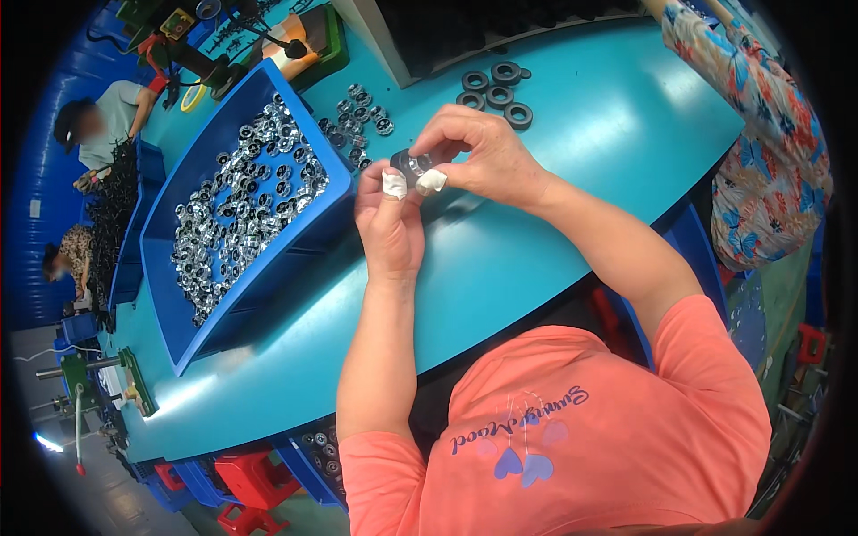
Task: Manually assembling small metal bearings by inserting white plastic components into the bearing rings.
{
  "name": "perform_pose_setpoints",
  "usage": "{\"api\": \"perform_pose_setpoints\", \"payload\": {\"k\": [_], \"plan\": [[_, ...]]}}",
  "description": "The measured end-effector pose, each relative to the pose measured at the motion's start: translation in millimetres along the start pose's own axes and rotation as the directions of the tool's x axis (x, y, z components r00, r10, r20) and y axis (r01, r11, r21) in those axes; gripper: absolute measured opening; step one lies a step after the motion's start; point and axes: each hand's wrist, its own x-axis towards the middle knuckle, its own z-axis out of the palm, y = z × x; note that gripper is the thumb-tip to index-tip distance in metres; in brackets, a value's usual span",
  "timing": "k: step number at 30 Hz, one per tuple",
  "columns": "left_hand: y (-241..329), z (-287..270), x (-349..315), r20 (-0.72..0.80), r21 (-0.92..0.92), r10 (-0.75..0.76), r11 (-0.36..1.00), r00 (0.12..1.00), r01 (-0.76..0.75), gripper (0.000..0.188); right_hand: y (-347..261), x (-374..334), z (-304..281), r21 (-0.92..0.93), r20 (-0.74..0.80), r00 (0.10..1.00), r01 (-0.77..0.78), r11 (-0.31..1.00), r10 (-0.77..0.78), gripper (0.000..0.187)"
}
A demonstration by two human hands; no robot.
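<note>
Above the turquoise table, my left hand [391, 223] and my right hand [487, 161] meet around a small round part [411, 164], clear with a dark band. My left fingers close on it from the left. The right fingers and thumb pinch it from the right. White wrapping covers both thumb tips. Beside my left hand stands a blue bin [259, 299], holding many clear round parts with black centres [241, 214]. A loose group of similar parts [362, 112] lies beyond my hands. Several black rings [500, 96] rest on the table farther right.
A green-framed hand press [134, 384] stands at the left table edge. At the far left, a machine [192, 58] and a tape roll [191, 96] sit on the table. People work at left [103, 134] and right [760, 134]. Red stools [255, 478] stand below.
</note>
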Motion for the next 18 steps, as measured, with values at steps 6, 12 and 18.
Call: {"api": "perform_pose_setpoints", "payload": {"k": [6, 12, 18], "plan": [[6, 17, -2, -0.022, 0.237, 0.014, 0.971, 1.000, -0.008, 0.035, -1, -3, 2, -0.212, -0.030, 0.998, 0.042, 0.976, -0.049, 0.022], [3, 14, -1, -0.061, 0.376, 0.043, 0.926, 0.997, -0.017, 0.030, -2, -4, 4, -0.099, 0.140, 0.990, 0.025, 0.995, -0.011, 0.035], [3, 8, -1, -0.080, 0.391, 0.060, 0.920, 0.995, -0.024, 0.032, 14, -1, -2, 0.022, 0.146, 0.940, -0.314, 0.949, 0.308, 0.034]]}}
